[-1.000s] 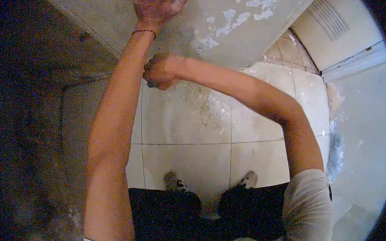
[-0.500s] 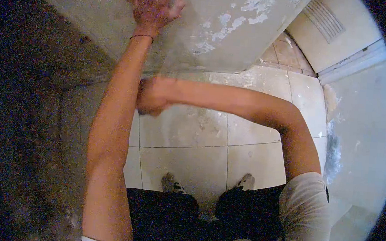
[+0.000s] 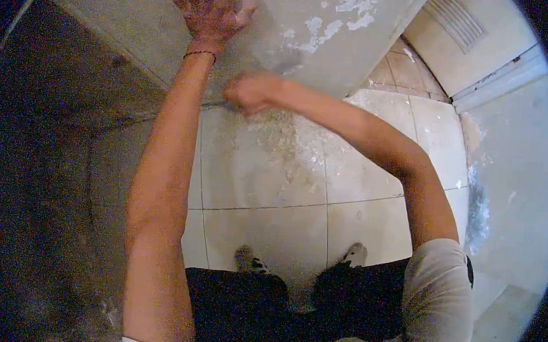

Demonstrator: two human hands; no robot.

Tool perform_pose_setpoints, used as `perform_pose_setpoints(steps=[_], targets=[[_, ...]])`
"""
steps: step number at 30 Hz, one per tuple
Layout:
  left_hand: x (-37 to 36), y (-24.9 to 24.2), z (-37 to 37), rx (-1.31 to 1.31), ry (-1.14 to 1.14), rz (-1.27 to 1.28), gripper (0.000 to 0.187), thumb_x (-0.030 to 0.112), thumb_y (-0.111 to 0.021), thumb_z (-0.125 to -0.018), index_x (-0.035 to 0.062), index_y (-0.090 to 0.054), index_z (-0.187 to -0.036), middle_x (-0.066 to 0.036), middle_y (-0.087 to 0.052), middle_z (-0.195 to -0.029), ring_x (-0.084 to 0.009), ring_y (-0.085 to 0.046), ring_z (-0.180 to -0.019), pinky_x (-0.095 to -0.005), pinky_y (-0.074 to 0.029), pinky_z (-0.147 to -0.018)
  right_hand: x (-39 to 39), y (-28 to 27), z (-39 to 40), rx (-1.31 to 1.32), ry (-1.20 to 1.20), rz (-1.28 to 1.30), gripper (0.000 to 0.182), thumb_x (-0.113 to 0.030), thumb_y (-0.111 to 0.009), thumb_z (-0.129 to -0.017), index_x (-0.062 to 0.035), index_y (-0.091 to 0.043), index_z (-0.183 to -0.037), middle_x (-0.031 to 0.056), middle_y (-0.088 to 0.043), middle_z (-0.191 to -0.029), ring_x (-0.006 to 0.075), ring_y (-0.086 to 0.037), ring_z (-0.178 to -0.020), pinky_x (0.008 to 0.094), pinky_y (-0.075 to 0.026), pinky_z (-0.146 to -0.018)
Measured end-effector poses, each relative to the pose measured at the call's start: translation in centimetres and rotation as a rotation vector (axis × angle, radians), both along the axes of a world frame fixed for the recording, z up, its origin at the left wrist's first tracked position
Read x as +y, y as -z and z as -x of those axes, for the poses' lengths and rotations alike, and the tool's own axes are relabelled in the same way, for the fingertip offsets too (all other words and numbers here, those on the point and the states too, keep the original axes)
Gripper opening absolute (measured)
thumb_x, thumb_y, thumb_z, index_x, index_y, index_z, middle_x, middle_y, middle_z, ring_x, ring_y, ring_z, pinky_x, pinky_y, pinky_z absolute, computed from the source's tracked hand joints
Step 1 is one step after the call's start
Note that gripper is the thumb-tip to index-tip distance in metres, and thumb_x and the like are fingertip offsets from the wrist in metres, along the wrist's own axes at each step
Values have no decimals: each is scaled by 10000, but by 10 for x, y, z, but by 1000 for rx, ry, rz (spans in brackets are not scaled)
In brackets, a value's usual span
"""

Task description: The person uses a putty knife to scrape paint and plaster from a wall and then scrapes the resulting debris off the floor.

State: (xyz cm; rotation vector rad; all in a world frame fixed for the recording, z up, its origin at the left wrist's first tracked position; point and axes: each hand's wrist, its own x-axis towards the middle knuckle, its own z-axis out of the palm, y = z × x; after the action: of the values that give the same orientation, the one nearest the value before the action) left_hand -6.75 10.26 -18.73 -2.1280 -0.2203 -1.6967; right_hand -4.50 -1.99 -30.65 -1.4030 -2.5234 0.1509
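Pale floor tiles (image 3: 267, 170), dusted with chips, meet a scuffed grey wall (image 3: 310, 21), on which the left hand (image 3: 210, 9) presses flat with fingers spread, while the right hand (image 3: 249, 92), fist clenched, sits low against the wall, its contents hidden.

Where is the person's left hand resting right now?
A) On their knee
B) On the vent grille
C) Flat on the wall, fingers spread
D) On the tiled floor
C: the left hand lies open against the scraped wall, fingers spread.
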Motion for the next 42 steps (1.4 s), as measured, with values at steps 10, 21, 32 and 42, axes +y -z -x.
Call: perform_pose_setpoints(steps=[10, 21, 32, 42], targets=[[1, 1, -2, 1, 6, -4, 791, 434, -532, -908, 94, -312, -1588, -167, -255, -1637, -377, -201, -1514, -598, -87, -1220, -15, -11, 22, -203, -23, 105, 245, -235, -704, -668, -26, -690, -795, 198, -699, -844, 420, -691, -815, 522, -568, -714], [2, 1, -1, 12, -28, -11, 828, 431, -558, -887, 79, -296, -1589, -178, -263, -1632, -391, -195, -1512, -617, -92, -1212, -22, -37, 7, -245, 86, 249, 226, -227, -739, -650, -39, -702, -769, 191, -707, -824, 420, -701, -834, 509, -575, -737], [0, -1, 3, 3, -24, -23, 818, 411, -558, -876, 72, -313, -1580, -194, -277, -1616, -405, -235, -1495, -621, -101, -1210, -21, -36, 3, -275, 90, 369, 215, -232, -704, -697, -46, -692, -805, 183, -691, -845, 404, -689, -846, 521, -560, -758], [-3, -1, -1, -18, 14, -19, 810, 405, -552, -886, 78, -304, -1584, -196, -275, -1614, -397, -234, -1500, -626, -113, -1203, -13, 15, 83, -163, -141, 158, 266, -241, -698, -725, -26, -730, -878, 197, -715, -898, 409, -705, -867, 518, -572, -765]])
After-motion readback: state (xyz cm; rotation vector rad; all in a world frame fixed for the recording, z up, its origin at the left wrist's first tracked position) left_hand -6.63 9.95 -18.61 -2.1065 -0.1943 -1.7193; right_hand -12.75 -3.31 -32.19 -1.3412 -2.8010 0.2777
